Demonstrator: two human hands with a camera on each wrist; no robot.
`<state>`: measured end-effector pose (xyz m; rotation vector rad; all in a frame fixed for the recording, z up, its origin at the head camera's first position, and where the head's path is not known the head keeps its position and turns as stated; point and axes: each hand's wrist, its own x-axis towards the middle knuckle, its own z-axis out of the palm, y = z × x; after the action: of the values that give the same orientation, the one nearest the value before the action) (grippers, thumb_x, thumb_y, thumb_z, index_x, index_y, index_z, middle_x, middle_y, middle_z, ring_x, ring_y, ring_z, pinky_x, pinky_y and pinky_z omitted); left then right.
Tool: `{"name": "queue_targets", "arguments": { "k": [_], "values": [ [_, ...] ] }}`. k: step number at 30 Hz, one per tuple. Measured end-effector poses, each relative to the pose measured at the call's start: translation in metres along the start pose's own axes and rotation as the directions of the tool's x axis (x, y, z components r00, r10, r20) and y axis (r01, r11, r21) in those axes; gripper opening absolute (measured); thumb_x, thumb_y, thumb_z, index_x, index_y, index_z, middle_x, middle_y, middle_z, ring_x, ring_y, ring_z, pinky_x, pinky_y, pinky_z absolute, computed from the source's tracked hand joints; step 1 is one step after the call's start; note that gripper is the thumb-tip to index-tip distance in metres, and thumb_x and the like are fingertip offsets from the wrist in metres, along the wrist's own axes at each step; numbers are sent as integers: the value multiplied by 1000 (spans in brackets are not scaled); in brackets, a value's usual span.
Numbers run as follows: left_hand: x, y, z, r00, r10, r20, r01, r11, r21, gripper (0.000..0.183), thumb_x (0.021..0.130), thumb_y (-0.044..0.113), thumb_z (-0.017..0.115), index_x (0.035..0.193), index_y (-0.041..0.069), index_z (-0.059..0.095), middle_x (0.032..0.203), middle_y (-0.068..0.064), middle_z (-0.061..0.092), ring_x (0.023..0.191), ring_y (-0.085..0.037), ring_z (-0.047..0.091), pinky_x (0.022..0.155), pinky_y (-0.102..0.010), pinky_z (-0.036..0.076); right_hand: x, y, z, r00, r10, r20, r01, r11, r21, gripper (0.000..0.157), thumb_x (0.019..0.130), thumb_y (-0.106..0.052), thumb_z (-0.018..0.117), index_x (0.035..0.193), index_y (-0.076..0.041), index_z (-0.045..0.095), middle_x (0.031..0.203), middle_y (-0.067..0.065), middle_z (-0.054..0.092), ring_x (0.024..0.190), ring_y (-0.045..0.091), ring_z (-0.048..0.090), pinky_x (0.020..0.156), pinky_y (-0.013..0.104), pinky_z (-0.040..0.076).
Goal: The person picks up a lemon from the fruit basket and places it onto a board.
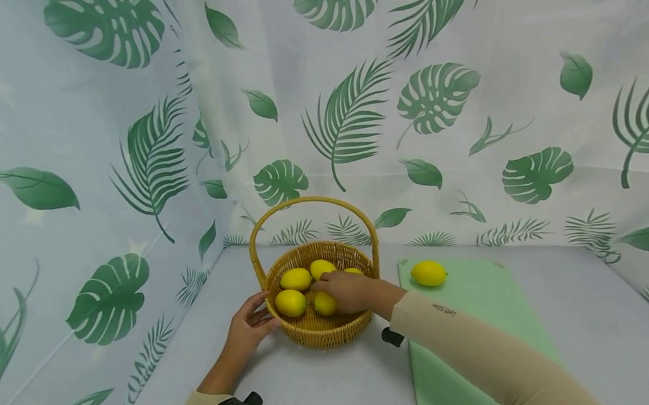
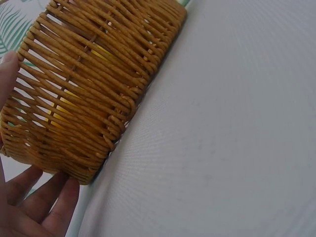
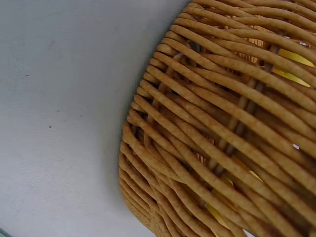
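Note:
A round wicker basket [image 1: 324,337] with a tall arched handle holds several yellow lemons [image 1: 290,303]. My left hand [image 1: 245,328] holds the basket's left side, its fingers spread along the wall. In the left wrist view, the fingertips [image 2: 64,197] touch the woven wall low down. My right hand [image 1: 349,291] reaches inside over the right rim, fingers bent over a lemon [image 1: 324,304] that it partly covers. From the right wrist, only the basket's outer weave [image 3: 212,108] shows, with yellow glimpsed through the gaps; the hand itself is hidden there.
To the right of the basket lies a pale green cutting board [image 1: 476,317], with one lemon [image 1: 428,273] near its far left corner. The right forearm crosses above the board. Leaf-printed curtains [image 1: 347,114] stand behind and to the left of the white table [image 1: 336,387].

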<state>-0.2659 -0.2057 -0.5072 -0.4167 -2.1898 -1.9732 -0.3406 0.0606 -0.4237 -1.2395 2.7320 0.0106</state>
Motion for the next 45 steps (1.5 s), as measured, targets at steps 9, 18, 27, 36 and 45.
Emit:
{"name": "queue_targets", "arguments": {
  "k": [9, 18, 27, 36, 45],
  "values": [
    [-1, 2, 0, 1000, -19, -4, 19, 1000, -12, 67, 82, 3, 78, 141, 4, 47, 146, -21, 40, 122, -39, 51, 88, -31, 53, -6, 2, 0, 999, -28, -44, 28, 1000, 2, 54, 89, -21, 72, 138, -23, 50, 123, 1, 51, 102, 14, 53, 95, 33, 47],
    [-1, 4, 1, 1000, -2, 5, 2, 1000, -7, 68, 82, 3, 78, 141, 1, 46, 147, -23, 39, 122, -41, 51, 88, -31, 53, -18, 2, -9, 998, -22, -55, 24, 999, 23, 51, 90, -22, 71, 135, -26, 49, 124, 1, 49, 106, 16, 53, 96, 35, 47],
    [-3, 10, 1, 1000, 14, 14, -15, 1000, 23, 67, 84, 6, 77, 142, -2, 44, 146, -25, 39, 121, -42, 52, 86, -30, 53, -32, -1, -20, 997, -27, -69, 29, 999, 26, 50, 89, -21, 72, 134, -24, 52, 122, 0, 48, 106, 16, 51, 98, 34, 46],
    [-2, 6, 2, 1000, -18, -11, 19, 1000, 24, 66, 82, 7, 78, 141, 4, 47, 146, -19, 42, 121, -39, 52, 87, -30, 53, -47, -1, -27, 994, 39, -99, -28, 994, 104, 56, 83, -14, 77, 134, -26, 54, 129, -2, 47, 111, 17, 50, 97, 36, 47],
    [-3, 4, 3, 1000, 4, -17, -4, 1000, 21, 65, 82, 5, 78, 140, 3, 48, 145, -22, 42, 120, -42, 52, 86, -29, 53, -64, 10, -30, 962, 25, -271, 23, 985, 171, 54, 80, -17, 81, 128, -23, 58, 128, -3, 48, 110, 16, 51, 95, 33, 48]
  ]
}}
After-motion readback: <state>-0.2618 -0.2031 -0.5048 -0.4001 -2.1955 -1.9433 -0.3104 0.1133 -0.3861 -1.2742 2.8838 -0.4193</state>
